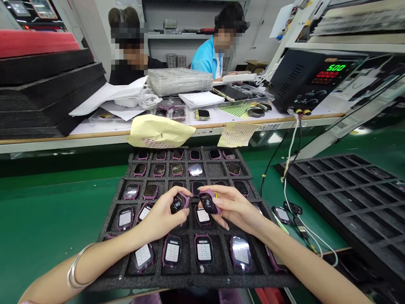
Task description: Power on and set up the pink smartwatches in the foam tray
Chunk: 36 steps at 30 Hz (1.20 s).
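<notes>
Above a black foam tray [249, 278], my left hand [167, 209] grips a purple-edged watch [178, 203] between thumb and fingers, its dark screen showing small icons. Beside it, a little to the right, my right hand [229, 204] holds a similar purple watch [208, 202], tilted, with a lit display. The two watches are apart. Several purple watches lie in the tray's compartments; those in the near rows, such as one watch [204, 250], show bright white grid screens, while the far rows look mostly dark. My hands hide part of the middle rows.
A second foam tray [341, 202] sits at the right, near cables and a small watch [281, 214]. A power supply [313, 82] stands on the shelf [202, 126], with clear plastic trays [180, 80] and papers. Black foam [47, 88] is stacked at left. Two people sit behind.
</notes>
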Each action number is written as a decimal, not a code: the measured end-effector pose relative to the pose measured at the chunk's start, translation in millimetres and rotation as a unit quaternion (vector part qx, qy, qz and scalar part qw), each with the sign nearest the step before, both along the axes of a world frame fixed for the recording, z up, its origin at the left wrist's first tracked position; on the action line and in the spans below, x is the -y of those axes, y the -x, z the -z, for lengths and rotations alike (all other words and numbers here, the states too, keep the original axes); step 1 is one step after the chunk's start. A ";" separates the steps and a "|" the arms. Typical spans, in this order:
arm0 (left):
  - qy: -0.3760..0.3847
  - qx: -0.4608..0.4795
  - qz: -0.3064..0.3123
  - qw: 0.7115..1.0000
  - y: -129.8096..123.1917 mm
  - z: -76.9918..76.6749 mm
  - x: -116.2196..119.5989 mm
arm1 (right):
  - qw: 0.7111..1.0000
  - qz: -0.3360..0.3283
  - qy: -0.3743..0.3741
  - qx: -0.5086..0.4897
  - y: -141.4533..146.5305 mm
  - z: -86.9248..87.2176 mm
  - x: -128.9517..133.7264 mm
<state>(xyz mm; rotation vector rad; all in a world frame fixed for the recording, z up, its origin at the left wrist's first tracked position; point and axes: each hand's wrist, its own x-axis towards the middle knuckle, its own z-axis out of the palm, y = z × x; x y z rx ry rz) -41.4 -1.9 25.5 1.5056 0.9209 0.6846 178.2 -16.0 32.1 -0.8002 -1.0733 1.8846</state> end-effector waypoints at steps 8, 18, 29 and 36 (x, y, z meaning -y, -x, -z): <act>-0.014 -0.022 0.002 1.000 2.0 -2.3 -1.0 | 1.000 0.007 0.007 0.009 -0.3 -0.3 0.5; -0.013 -0.012 -0.020 1.000 4.6 -2.9 -3.1 | 1.000 0.005 0.003 0.021 -0.7 -0.9 0.5; -0.027 -0.013 -0.020 0.999 5.3 -2.5 -2.0 | 0.998 0.042 -0.023 0.032 2.2 -6.6 5.5; -0.027 -0.017 -0.049 0.998 7.5 -4.6 -3.0 | 0.998 0.047 -0.027 0.039 2.5 -8.7 6.4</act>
